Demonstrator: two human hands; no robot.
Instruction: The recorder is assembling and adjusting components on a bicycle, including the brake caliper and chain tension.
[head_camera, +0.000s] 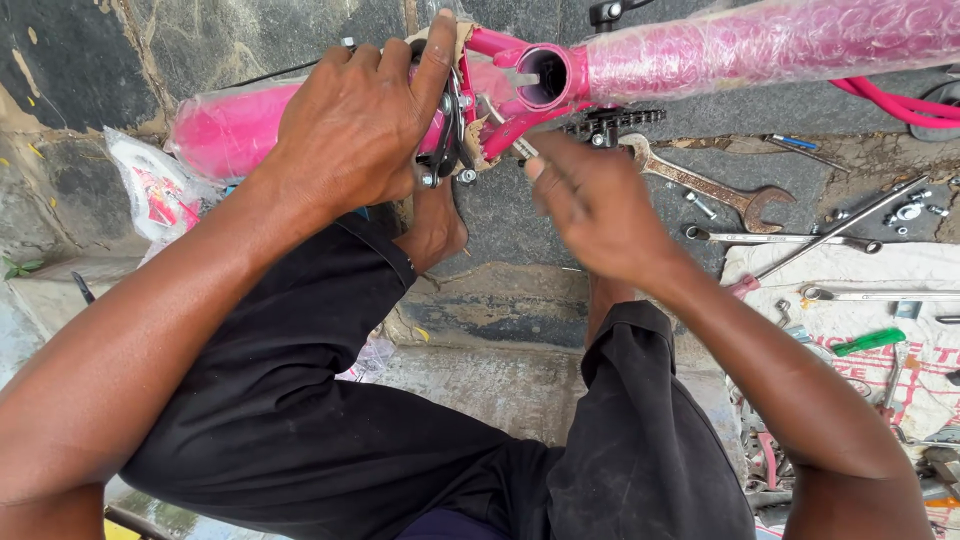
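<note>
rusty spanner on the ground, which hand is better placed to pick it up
Probably the right hand: it is free apart from a small part at its fingertips, and the rusty spanner lies just beside it. The left hand is clamped over the brake assembly on the pink bicycle frame, farther away.

Frame: your pink bicycle frame (760, 45), bubble-wrapped, lies across the stone floor.
Brake: your black caliper brake (447, 135) sits against its open tube end.
</note>
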